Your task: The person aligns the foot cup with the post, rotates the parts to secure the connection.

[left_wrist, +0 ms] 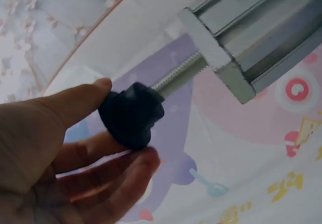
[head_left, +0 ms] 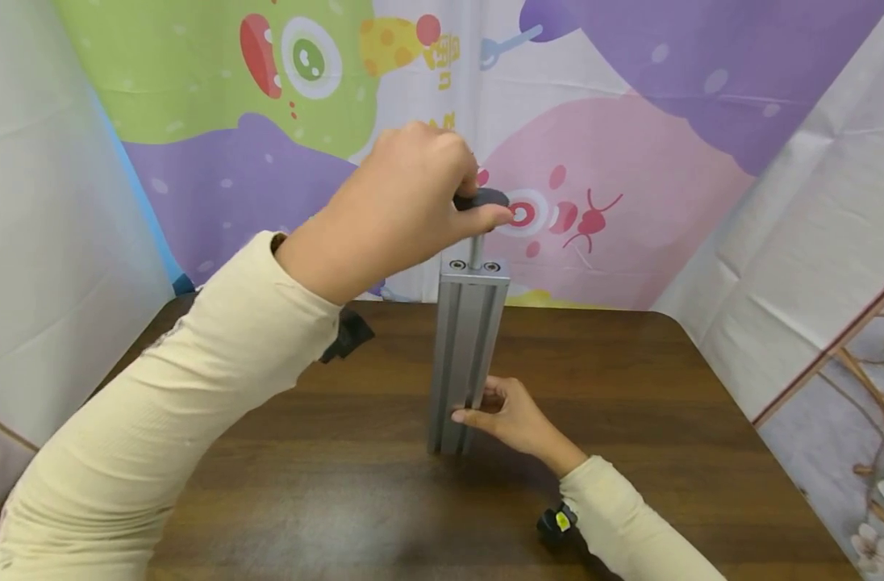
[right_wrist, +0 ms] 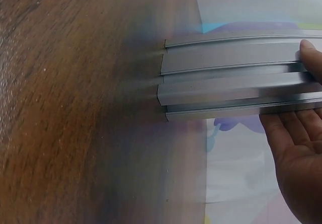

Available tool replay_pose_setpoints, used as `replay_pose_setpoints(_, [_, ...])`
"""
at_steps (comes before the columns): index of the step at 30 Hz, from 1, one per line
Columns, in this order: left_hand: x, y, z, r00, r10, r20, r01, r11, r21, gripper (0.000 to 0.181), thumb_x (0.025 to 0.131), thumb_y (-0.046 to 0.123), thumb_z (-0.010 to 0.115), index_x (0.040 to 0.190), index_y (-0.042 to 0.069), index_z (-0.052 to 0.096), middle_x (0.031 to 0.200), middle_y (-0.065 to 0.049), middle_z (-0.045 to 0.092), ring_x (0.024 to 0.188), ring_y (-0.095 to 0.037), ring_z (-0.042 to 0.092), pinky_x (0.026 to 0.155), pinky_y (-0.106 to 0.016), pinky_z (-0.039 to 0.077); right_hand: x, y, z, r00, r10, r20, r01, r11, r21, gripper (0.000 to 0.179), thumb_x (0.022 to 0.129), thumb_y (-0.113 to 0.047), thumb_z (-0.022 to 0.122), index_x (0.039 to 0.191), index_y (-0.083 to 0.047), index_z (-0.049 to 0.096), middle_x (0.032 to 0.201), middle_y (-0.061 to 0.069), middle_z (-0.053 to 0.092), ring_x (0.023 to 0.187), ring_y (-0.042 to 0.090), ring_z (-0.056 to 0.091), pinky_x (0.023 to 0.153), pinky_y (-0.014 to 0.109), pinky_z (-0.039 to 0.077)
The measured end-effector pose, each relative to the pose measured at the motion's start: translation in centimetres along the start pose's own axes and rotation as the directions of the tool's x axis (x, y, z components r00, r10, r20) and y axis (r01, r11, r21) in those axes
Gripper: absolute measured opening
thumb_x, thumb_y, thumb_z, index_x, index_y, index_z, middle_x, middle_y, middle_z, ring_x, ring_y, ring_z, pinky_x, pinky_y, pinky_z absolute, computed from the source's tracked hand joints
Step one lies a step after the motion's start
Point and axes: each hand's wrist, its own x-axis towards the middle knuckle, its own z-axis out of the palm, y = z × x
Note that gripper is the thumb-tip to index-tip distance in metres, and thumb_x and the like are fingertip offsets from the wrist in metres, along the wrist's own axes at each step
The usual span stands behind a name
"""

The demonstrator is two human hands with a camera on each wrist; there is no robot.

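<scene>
Printed cloth (head_left: pixel 631 129) hangs behind a wooden table (head_left: pixel 616 371). Metal bar (head_left: pixel 473 339) stands upright on the table. Left hand (head_left: pixel 413 190) up top, thumb and fingers clamped on a black knob (left_wrist: pixel 132 116); right hand (head_left: pixel 518 420) low, clamped round the bar's side, thumb on near face. Threaded rod (left_wrist: pixel 180 76) joins knob to bar's top. Two bolts (head_left: pixel 492 266) flank the rod.

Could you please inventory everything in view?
Table: one, brown, lower view
Grooved profile: one, silver, upright on table
End plate: one, silver, atop profile
Screws: two, metallic, in end plate
Threaded rod: one, silver, above end plate
Levelling foot: one, black, on rod
Cartoon backdrop: one, multicoloured, behind table
Side hangings: two, mostly white, left and right
Wrist cameras: two, black, at wrists
Sleeves: two, cream, both arms
Left hand: one, bare, holding levelling foot
Right hand: one, bare, gripping profile
</scene>
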Motion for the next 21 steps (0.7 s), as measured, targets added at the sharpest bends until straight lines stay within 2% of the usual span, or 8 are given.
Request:
replay_pose_setpoints(2, [0.1,-0.4,-0.2,0.999,0.027,0.03,-0.025,0.997,-0.067,0.042,0.086,0.037,0.071,0.056,0.009,0.062,0.058,0.0,0.054,0.059,-0.015,0.042,0.054,-0.026,0.034,0.0,0.1,0.0,1.0,-0.006,-0.001,0.006,1.0,-0.003,0.023,0.084,-0.012,0.075,0.103,-0.001,0.069,0.097,0.011,0.072,0.086,0.015,0.069,0.074,0.028,0.055])
replay_pose_setpoints(5, [0.2,-1.3,-0.6,0.992,0.071,0.099,-0.051,0.981,-0.189,0.023,0.087,0.028,0.072,0.078,0.007,0.075,0.079,-0.001,0.068,0.07,-0.013,0.057,0.066,-0.023,0.046,0.0,0.1,0.0,1.0,-0.011,0.001,0.011,1.0,0.002,0.023,0.084,-0.011,0.075,0.103,0.0,0.068,0.097,0.012,0.072,0.086,0.015,0.069,0.075,0.028,0.055])
replay_pose_setpoints(7, [0.4,-1.9,-0.9,0.984,0.098,0.151,-0.052,0.957,-0.285,0.018,0.088,0.02,0.071,0.093,0.004,0.076,0.092,-0.005,0.07,0.082,-0.014,0.065,0.077,-0.023,0.051,0.1,0.1,0.0,1.0,-0.013,0.005,0.013,1.0,0.009,0.024,0.084,-0.011,0.074,0.104,0.0,0.068,0.097,0.012,0.072,0.086,0.014,0.069,0.075,0.028,0.055])
replay_pose_setpoints(9, [0.6,-2.6,-1.1,0.973,0.119,0.198,-0.036,0.925,-0.378,0.02,0.088,0.014,0.07,0.104,0.001,0.073,0.104,-0.009,0.07,0.094,-0.016,0.067,0.085,-0.024,0.052,0.1,0.2,0.0,1.0,-0.021,0.005,0.02,1.0,0.008,0.024,0.084,-0.01,0.074,0.104,0.001,0.068,0.096,0.013,0.072,0.086,0.014,0.069,0.075,0.028,0.055])
replay_pose_setpoints(12, [1.0,-3.5,-1.0,0.959,0.165,0.23,-0.035,0.875,-0.483,0.022,0.089,0.006,0.067,0.11,-0.001,0.071,0.111,-0.013,0.069,0.102,-0.018,0.066,0.089,-0.025,0.051,0.2,0.3,0.0,0.999,-0.032,0.001,0.032,0.999,0.007,0.023,0.084,-0.009,0.074,0.103,0.002,0.068,0.095,0.014,0.072,0.085,0.014,0.069,0.075,0.028,0.055])
replay_pose_setpoints(14, [1.1,-4.0,-0.8,0.954,0.19,0.233,-0.042,0.853,-0.521,0.023,0.09,0.004,0.065,0.112,0.0,0.07,0.113,-0.013,0.068,0.104,-0.018,0.065,0.091,-0.025,0.051,0.2,0.3,0.1,0.999,-0.038,-0.002,0.038,0.999,0.005,0.023,0.084,-0.008,0.074,0.102,0.003,0.068,0.095,0.015,0.072,0.084,0.014,0.069,0.075,0.028,0.055])
replay_pose_setpoints(17, [1.3,-4.5,-0.5,0.95,0.207,0.233,-0.046,0.832,-0.553,0.024,0.09,0.003,0.064,0.114,0.001,0.069,0.114,-0.013,0.068,0.105,-0.017,0.064,0.092,-0.025,0.05,0.2,0.2,0.1,0.999,-0.035,-0.003,0.035,0.999,0.009,0.022,0.083,-0.008,0.074,0.102,0.003,0.068,0.095,0.015,0.072,0.084,0.013,0.069,0.075,0.027,0.055])
replay_pose_setpoints(21, [1.3,-4.6,-0.2,0.951,0.193,0.241,-0.011,0.801,-0.599,0.025,0.09,0.002,0.064,0.115,0.0,0.069,0.116,-0.013,0.067,0.105,-0.017,0.064,0.09,-0.023,0.051,0.2,0.2,0.1,0.999,-0.037,-0.005,0.037,0.999,0.009,0.022,0.084,-0.008,0.074,0.102,0.004,0.068,0.095,0.015,0.072,0.085,0.013,0.069,0.075,0.027,0.055])
